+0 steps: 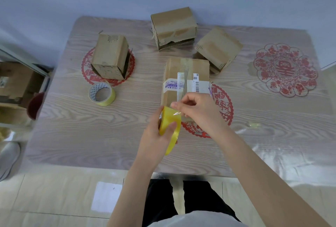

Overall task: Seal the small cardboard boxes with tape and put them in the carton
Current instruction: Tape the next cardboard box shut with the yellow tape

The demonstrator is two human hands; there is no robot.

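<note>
Head: left fingers (171, 126) grip tape roll (168, 116), right fingers (176, 105) pinch its end; box (183, 66) part-hidden

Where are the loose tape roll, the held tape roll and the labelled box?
loose tape roll (108, 100), head view, yellow outer band.
held tape roll (169, 116), head view, yellow outer face.
labelled box (189, 85), head view, white label.

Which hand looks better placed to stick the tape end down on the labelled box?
Probably the right hand: it pinches the free tape end and hovers over the near edge of the labelled box, while the left hand grips the yellow tape roll.
</note>
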